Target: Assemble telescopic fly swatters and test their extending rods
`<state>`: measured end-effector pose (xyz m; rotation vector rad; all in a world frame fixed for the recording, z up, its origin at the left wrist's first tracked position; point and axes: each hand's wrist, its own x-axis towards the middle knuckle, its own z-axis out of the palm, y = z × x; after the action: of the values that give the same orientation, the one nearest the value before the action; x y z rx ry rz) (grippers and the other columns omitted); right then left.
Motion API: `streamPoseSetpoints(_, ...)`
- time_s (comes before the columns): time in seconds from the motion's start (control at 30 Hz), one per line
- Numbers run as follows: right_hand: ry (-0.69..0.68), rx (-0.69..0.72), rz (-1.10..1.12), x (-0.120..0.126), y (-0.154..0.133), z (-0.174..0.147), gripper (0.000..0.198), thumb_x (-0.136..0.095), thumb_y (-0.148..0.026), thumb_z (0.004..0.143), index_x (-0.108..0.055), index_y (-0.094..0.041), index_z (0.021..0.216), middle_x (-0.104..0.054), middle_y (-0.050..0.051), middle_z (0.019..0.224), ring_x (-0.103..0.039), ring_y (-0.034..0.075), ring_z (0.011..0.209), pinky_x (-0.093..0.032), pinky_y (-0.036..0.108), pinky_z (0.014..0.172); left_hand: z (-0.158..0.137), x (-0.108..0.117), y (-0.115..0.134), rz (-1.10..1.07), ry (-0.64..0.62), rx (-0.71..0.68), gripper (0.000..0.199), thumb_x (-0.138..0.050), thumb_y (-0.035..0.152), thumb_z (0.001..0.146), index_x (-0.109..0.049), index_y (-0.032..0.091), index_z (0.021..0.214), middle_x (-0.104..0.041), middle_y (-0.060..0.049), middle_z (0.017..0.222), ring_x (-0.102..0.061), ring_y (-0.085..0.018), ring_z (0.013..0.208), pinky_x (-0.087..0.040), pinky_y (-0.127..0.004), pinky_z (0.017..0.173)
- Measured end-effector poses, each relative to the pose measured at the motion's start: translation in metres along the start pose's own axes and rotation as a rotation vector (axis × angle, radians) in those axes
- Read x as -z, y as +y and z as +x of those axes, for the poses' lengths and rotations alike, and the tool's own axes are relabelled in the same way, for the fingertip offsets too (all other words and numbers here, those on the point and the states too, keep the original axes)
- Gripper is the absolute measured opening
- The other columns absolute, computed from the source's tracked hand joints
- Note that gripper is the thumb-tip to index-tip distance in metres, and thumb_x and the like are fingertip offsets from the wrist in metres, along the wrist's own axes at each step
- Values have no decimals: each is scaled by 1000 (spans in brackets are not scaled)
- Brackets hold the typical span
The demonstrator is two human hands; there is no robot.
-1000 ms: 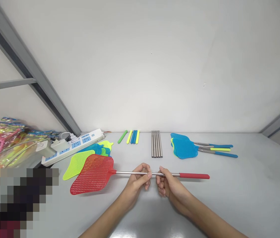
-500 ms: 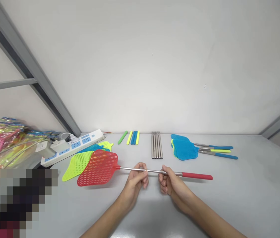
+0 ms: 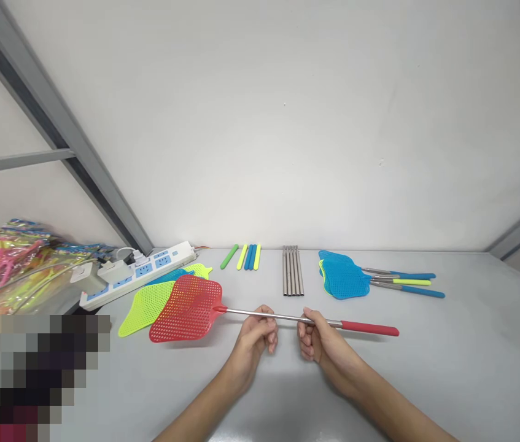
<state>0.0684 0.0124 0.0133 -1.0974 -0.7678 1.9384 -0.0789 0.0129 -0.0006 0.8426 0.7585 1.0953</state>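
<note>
A red fly swatter (image 3: 188, 310) with a steel telescopic rod and a red grip is held level above the table. My left hand (image 3: 255, 334) curls loosely around the rod, fingers behind it and thumb just below. Nearer the grip, my right hand (image 3: 317, 334) pinches the rod between thumb and fingers. Under and behind the red head lie yellow-green swatter heads (image 3: 147, 307) and a blue head (image 3: 170, 277). Beyond my hands, several metal rods (image 3: 293, 273) lie side by side. Loose grips, a green one (image 3: 229, 256) and blue and yellow ones (image 3: 249, 257), rest near the wall.
To the right lies a pile of blue and yellow fly swatters (image 3: 345, 276) with rods and grips attached. A white power strip (image 3: 137, 276) with plugs and cables runs along the left. Plastic-wrapped packages (image 3: 15, 264) sit beyond it. A wall (image 3: 296, 135) closes the table's back.
My left thumb has slipped slightly off the rod to just below it. The red head has tilted a little; the whole view has shifted slightly.
</note>
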Motion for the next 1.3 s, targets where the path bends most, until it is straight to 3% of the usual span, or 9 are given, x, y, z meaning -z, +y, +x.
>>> streamPoseSetpoints(1.0, -72, -33, 25, 3, 5, 0, 37, -39, -47, 74, -44, -16, 55, -32, -4, 48, -28, 7, 44, -25, 23, 49, -1, -4, 2, 76, 24, 16, 16, -49, 27, 73, -40, 17, 65, -38, 5, 49, -36, -7, 45, -27, -20, 46)
streamPoseSetpoints(1.3, -82, -27, 40, 2, 9, 1, 38, -40, -48, 74, -45, -15, 55, -32, -4, 49, -28, 7, 43, -24, 23, 48, 1, -2, 0, 220, 3, 5, 19, -48, 31, 75, -44, 16, 63, -40, 5, 48, -36, -7, 43, -28, -20, 46)
